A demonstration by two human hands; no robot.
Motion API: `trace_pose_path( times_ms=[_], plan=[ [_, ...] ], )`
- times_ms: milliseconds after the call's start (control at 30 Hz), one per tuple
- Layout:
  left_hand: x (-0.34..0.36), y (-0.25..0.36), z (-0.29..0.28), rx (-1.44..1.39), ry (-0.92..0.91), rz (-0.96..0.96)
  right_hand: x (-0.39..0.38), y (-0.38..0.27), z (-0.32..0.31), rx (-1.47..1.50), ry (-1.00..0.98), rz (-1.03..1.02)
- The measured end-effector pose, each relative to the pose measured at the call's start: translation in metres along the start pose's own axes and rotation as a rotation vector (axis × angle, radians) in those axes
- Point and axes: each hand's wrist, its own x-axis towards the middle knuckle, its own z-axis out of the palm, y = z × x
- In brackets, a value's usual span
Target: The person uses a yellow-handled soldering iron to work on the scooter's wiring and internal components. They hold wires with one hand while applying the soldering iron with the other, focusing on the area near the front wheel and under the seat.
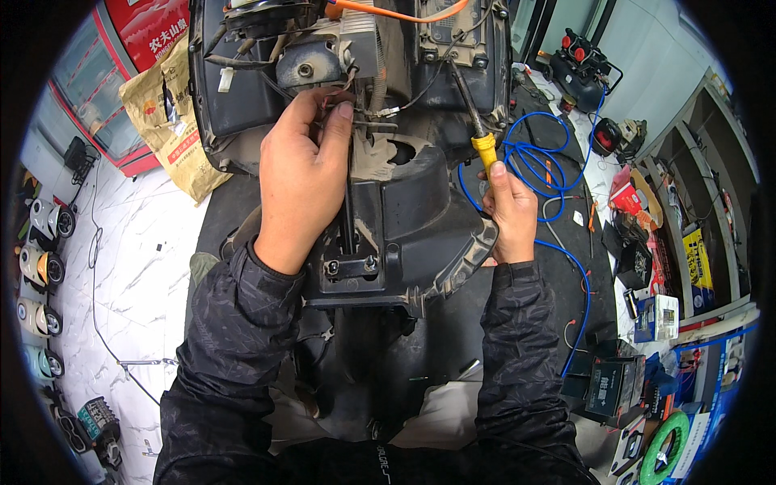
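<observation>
In front of me is a dusty black plastic vehicle body (pixel 396 214), its panels removed and its wiring exposed. My left hand (pixel 303 174) is closed above it, with thumb and forefinger pinching thin reddish-brown wires (pixel 349 81) beside a metal bracket (pixel 311 69). The fingertips partly hide the wires. My right hand (pixel 511 212) is wrapped round the yellow handle of a soldering iron (pixel 483 145). The iron's metal shaft points up and left, its tip close to a dusty box-shaped part (pixel 453 36) on the body. A thin black cable (pixel 424 89) runs between the two hands.
Blue hose (pixel 537 153) lies coiled on the dark mat to the right, near an air compressor (pixel 580 65). Cartons (pixel 656 318) and shelving (pixel 699 186) line the right side. At left stand a torn paper sack (pixel 174 121), a glass-door fridge (pixel 97 81) and several toy-sized vehicles (pixel 40 267).
</observation>
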Motion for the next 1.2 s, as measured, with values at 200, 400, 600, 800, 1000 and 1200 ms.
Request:
trace_pose_path(
  times_ms=[200,400,600,800,1000,1200],
  plan=[
    [-0.0003,-0.0006,0.0004,-0.005,0.001,-0.002,0.0007,0.001,-0.0005,0.011,-0.012,-0.002],
    [-0.0001,-0.0012,0.0001,-0.015,-0.003,0.002,0.0004,0.0008,-0.0009,-0.003,-0.013,0.001],
    [-0.0001,-0.0009,0.0004,-0.018,-0.005,0.007,0.0002,0.0001,-0.0015,-0.011,-0.019,-0.002],
    [-0.0003,-0.0005,-0.0003,-0.012,-0.01,0.014,0.0009,0.0007,-0.0021,-0.002,-0.029,-0.011],
    [-0.0001,-0.0008,0.0003,-0.014,-0.009,0.014,0.0007,0.0006,-0.002,-0.01,-0.026,-0.017],
    [-0.0001,-0.0002,-0.0002,-0.005,-0.016,0.011,0.0009,0.0005,-0.0018,-0.018,-0.026,-0.031]
  ],
)
